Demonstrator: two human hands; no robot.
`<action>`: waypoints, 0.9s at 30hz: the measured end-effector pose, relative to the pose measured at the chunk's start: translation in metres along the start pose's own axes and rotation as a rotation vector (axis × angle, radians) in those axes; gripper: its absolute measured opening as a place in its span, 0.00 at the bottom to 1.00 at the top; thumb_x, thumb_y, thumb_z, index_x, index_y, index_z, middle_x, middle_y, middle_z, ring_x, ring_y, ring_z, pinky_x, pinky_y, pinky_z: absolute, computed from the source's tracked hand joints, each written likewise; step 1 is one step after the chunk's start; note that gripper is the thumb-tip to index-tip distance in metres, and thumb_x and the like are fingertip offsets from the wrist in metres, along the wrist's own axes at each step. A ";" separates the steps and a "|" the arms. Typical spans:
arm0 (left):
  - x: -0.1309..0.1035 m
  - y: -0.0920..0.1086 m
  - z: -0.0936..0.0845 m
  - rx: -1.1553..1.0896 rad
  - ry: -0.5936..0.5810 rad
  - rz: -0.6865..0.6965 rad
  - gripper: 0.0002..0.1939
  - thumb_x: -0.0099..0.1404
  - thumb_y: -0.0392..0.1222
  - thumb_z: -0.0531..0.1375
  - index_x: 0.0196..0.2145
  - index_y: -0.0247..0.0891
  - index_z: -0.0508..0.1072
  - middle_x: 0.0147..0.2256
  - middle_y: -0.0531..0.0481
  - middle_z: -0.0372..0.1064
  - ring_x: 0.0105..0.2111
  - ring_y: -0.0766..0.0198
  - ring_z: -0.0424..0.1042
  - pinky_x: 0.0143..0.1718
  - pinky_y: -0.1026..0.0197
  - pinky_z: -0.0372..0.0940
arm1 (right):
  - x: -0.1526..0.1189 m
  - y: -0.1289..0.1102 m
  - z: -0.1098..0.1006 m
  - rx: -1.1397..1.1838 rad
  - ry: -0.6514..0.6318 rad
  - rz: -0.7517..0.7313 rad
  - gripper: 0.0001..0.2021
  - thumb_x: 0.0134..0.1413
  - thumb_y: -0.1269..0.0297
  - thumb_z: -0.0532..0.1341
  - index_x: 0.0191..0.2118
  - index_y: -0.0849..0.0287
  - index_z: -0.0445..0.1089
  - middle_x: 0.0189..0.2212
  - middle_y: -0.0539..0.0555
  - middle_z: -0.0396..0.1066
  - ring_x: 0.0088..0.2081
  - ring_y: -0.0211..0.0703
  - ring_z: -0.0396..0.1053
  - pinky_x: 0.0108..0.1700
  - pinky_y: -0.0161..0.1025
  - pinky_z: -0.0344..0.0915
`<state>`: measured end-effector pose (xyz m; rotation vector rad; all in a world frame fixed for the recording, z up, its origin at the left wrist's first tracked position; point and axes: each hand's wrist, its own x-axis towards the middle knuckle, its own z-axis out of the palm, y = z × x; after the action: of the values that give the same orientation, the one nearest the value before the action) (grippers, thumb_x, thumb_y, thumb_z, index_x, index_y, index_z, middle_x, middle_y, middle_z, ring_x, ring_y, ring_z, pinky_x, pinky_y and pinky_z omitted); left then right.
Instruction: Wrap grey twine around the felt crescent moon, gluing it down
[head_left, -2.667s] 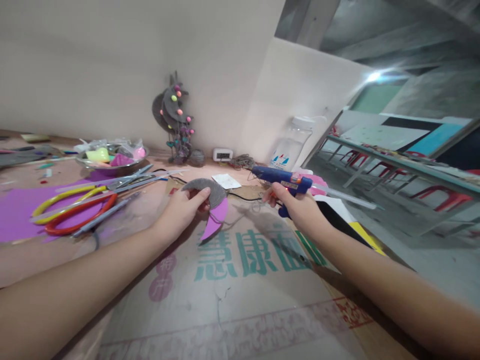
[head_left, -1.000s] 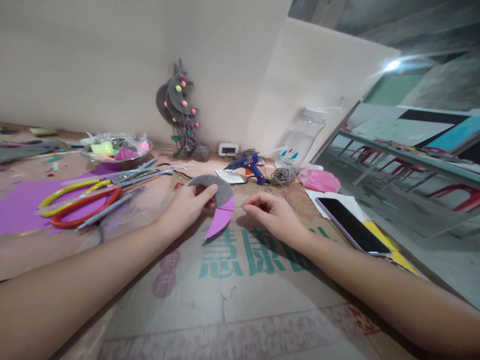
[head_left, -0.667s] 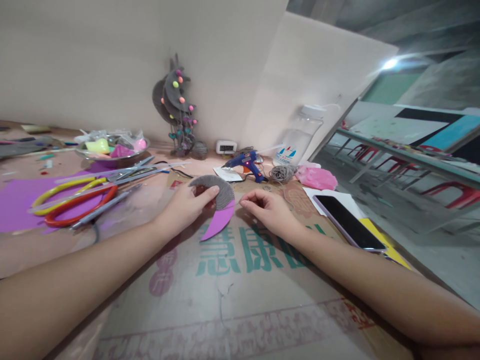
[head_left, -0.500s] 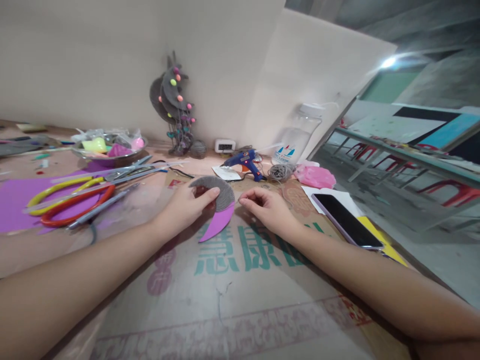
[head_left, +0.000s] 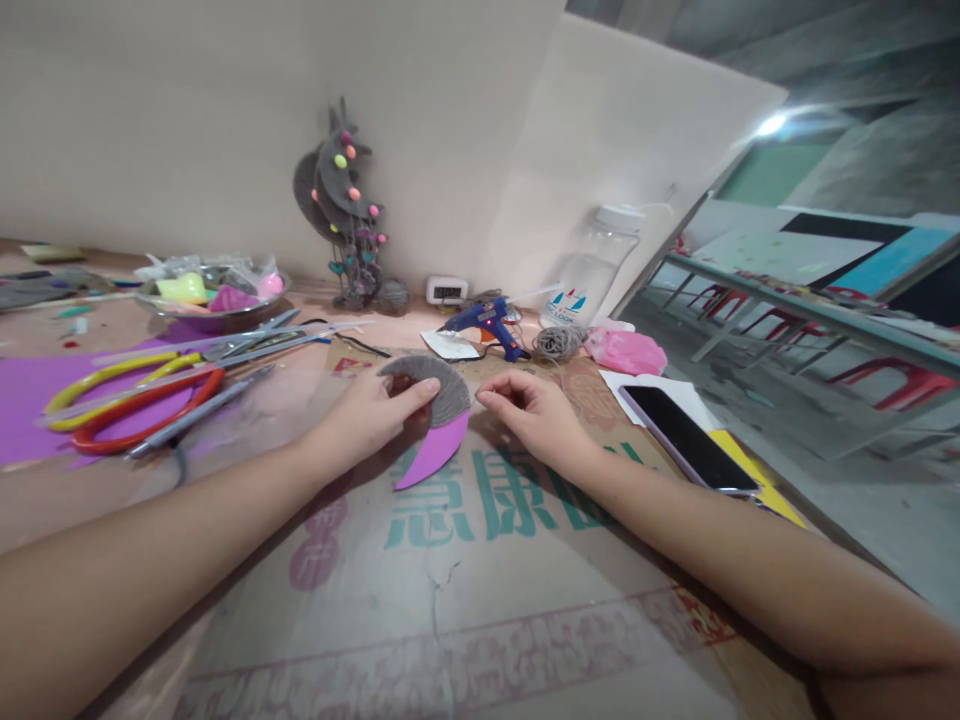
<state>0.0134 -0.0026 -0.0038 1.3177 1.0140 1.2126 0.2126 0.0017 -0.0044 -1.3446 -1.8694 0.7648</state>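
Observation:
My left hand (head_left: 375,408) is closed on a crescent cutout, thumb across its front. Grey yarn (head_left: 448,395) is wound in close rows over the crescent's upper part. Its lower, pointed end is bare purple foam sheet (head_left: 433,455). Just right of the crescent, my right hand (head_left: 529,412) is closed in a pinch, thumb against index finger, apart from the cutout. It appears to hold the grey yarn's strand, which is too thin to follow clearly. A grey yarn ball (head_left: 559,343) lies behind my right hand.
Behind are a blue glue gun (head_left: 487,320), a clock (head_left: 448,290), a water bottle (head_left: 592,265) and a decorated moon hanging (head_left: 345,190). Scissors (head_left: 150,400) and a bowl (head_left: 214,318) are left. A phone (head_left: 686,440) lies right. Printed cardboard (head_left: 360,610) covers the table.
The view has shifted very slightly. Both hands keep nearly the same pose, with the crescent still in my left hand and the right fingers still pinched.

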 end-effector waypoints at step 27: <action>0.005 -0.005 -0.006 -0.011 -0.061 -0.123 0.13 0.54 0.49 0.63 0.28 0.35 0.69 0.21 0.56 0.63 0.22 0.69 0.63 0.25 0.65 0.60 | 0.001 0.002 -0.005 0.115 0.222 -0.179 0.10 0.59 0.60 0.54 0.43 0.57 0.66 0.28 0.49 0.63 0.23 0.33 0.58 0.26 0.33 0.57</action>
<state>0.0089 0.0037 -0.0086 1.2580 1.0275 1.0781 0.2179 0.0037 -0.0028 -1.1246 -1.7159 0.5954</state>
